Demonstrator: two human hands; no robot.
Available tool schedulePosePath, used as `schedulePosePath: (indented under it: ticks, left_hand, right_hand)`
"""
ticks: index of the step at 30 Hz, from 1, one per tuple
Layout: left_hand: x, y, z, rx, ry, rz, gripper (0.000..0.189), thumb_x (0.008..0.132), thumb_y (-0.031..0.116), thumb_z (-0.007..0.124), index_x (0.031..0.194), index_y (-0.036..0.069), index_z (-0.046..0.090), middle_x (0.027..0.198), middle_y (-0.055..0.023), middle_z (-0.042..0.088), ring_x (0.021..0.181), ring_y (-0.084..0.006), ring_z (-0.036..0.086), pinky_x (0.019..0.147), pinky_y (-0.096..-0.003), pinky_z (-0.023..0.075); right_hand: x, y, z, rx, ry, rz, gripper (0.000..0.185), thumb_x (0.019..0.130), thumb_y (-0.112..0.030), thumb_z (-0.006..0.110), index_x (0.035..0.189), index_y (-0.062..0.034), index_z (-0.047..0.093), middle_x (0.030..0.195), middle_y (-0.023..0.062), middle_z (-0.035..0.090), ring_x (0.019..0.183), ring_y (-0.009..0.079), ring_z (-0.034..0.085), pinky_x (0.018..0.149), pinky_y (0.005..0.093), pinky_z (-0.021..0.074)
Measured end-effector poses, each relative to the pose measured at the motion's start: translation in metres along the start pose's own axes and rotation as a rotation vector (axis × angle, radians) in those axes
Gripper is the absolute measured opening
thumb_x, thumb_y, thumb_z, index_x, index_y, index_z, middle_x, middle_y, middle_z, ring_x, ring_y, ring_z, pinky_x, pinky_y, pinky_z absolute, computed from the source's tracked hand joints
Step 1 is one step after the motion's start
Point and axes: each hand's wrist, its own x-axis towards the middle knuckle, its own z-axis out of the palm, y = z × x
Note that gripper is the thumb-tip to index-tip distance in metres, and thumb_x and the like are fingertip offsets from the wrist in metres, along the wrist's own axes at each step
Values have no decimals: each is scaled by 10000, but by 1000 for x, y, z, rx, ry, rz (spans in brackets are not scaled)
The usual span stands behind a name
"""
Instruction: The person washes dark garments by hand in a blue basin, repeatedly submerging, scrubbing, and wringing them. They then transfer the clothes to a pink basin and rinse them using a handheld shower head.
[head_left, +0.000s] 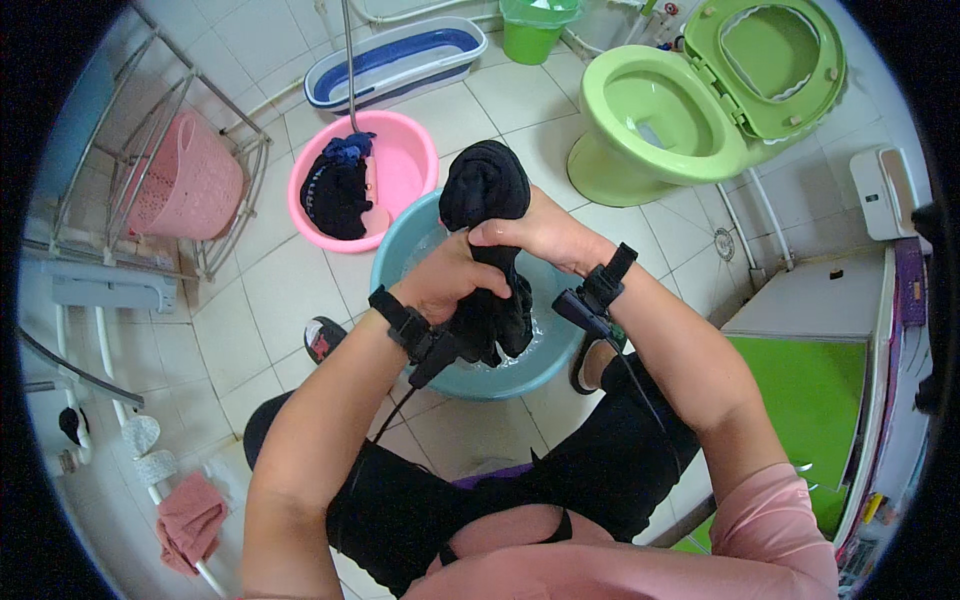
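Note:
Both my hands grip a bunched, wet-looking black cloth (486, 184) above a teal plastic basin (544, 379). My left hand (450, 277) is closed around its middle. Just above and to the right, my right hand (536, 229) squeezes it, with the thumb across the front. A rounded wad of the fabric bulges up past my fists, and loose folds hang below towards the basin. Clear water (551, 322) shows in the basin around the hanging folds. My fingers behind the cloth are mostly hidden.
Beyond the basin stands a pink tub (409, 161) with dark clothes (330, 199) in it. A folding blue-and-white basin (397, 64) leans by the wall. The green toilet (645, 120) is at upper right, a metal rack (150, 142) at left, and a green cabinet (795, 405) at right.

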Motion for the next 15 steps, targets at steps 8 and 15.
schedulePosePath:
  ticks: [8, 15]
  left_hand:
    - [-9, 15, 10, -110, 39, 87, 524, 831, 34, 826, 1312, 71, 624, 1204, -20, 670, 1116, -177, 626, 971, -343, 496]
    - [-4, 25, 5, -290, -86, 242, 261, 917, 94, 758, 1140, 72, 623, 1088, -17, 666, 1030, -159, 644, 944, -340, 510]
  right_hand:
    - [-21, 5, -6, 367, -234, 110, 826, 968, -561, 659, 1541, -43, 367, 1473, 53, 507, 1306, 154, 496, 1092, 328, 405]
    - [-33, 11, -5, 432, -411, 39, 1217, 833, -546, 820, 1656, -77, 56, 1682, 89, 219, 1531, 195, 199, 1252, 353, 158]
